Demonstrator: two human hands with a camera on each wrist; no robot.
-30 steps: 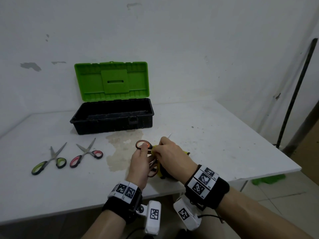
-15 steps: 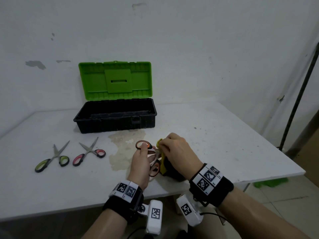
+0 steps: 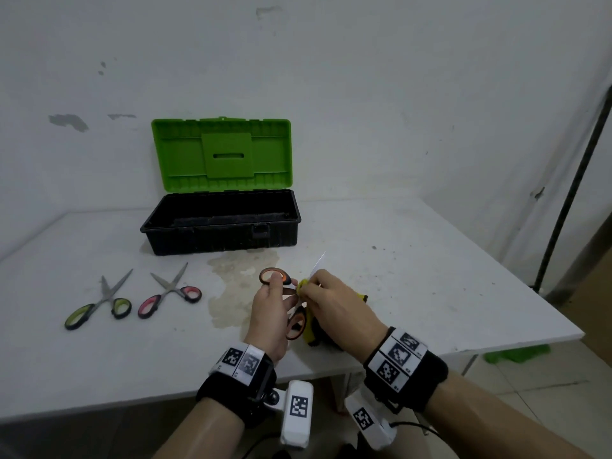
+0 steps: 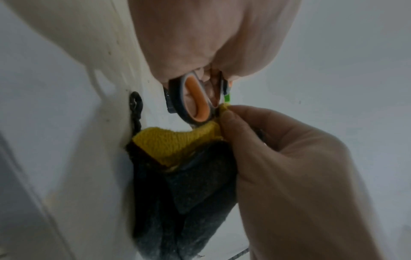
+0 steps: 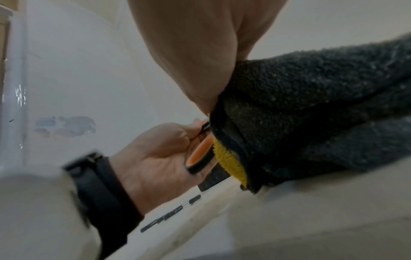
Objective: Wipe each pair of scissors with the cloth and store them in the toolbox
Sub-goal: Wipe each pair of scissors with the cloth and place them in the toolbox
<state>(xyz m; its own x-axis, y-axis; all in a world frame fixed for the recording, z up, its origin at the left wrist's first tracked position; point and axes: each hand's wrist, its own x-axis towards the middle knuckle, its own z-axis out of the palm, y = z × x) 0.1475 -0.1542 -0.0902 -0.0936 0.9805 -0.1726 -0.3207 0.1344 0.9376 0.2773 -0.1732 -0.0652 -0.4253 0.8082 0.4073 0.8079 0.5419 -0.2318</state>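
My left hand (image 3: 271,313) grips the orange-handled scissors (image 3: 274,275) by their handles, above the near middle of the white table (image 3: 414,260). The blade tip (image 3: 319,260) points up and away. My right hand (image 3: 331,301) pinches the yellow and dark grey cloth (image 3: 309,331) around the blades near the pivot. In the left wrist view the orange handle loop (image 4: 195,102) sits just above the cloth (image 4: 177,142). The right wrist view shows the cloth (image 5: 311,112) hanging from my palm. The toolbox (image 3: 222,226) stands open at the back, green lid (image 3: 222,154) upright.
Green-handled scissors (image 3: 99,303) and pink-handled scissors (image 3: 169,293) lie open on the table's left side. A brownish stain (image 3: 238,276) marks the top in front of the toolbox. A dark pole (image 3: 569,180) leans by the wall at right, past the table's edge.
My right hand with the cloth has slid up along the blades, away from me and toward the tip. My left hand has kept the handles almost still.
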